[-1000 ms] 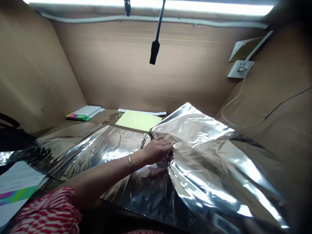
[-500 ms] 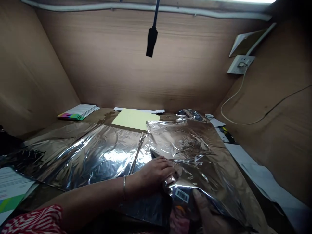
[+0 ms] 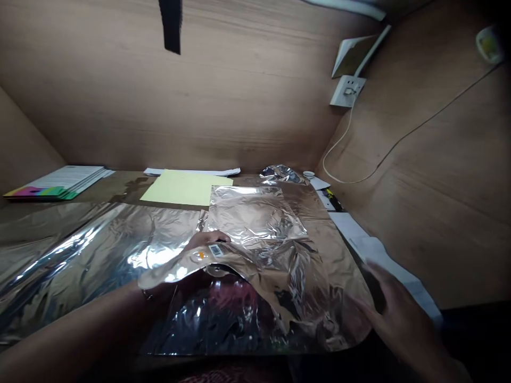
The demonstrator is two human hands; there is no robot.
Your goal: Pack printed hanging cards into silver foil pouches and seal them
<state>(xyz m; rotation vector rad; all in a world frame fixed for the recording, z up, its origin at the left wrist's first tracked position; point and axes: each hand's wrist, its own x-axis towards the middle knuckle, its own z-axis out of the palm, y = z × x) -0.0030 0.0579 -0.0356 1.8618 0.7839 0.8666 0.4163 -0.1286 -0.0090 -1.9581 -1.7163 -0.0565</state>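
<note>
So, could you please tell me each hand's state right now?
Left hand: partly hidden by silvery film; grip cannot be told.
Right hand: open, holding nothing.

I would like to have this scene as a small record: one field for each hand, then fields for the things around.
Left hand: partly hidden behind a raised foil flap; grip not clear
Right hand: open, at the right edge of the foil; contact not clear
Label on flap: barcode
Behind the foil: yellow sheet
Far left: stack of printed papers
Right wall: socket with a plug in it
</note>
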